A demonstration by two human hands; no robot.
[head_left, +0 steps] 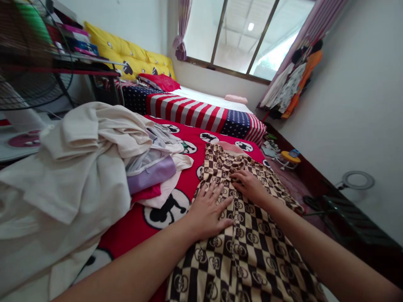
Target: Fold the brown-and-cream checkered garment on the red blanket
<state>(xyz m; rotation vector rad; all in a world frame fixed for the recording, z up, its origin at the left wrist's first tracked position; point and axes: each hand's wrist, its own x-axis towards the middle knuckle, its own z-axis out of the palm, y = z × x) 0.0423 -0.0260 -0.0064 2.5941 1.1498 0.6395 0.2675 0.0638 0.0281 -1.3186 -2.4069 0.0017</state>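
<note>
A drag from the left hand (208, 213) (spread flat) could rumple the checkered garment (252, 256) under the curled right hand (250, 187), whose pinch I cannot tell.

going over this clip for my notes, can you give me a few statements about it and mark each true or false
1. The left hand lies spread on the checkered garment. True.
2. The right hand is up at the window. False: it touches the checkered garment.
3. The heaped cream cloth is left of the checkered garment. True.
4. The red cover is plain. False: it has round white patches with dark figures.
5. The orange garment is on the floor. False: it hangs by the wall.
</note>
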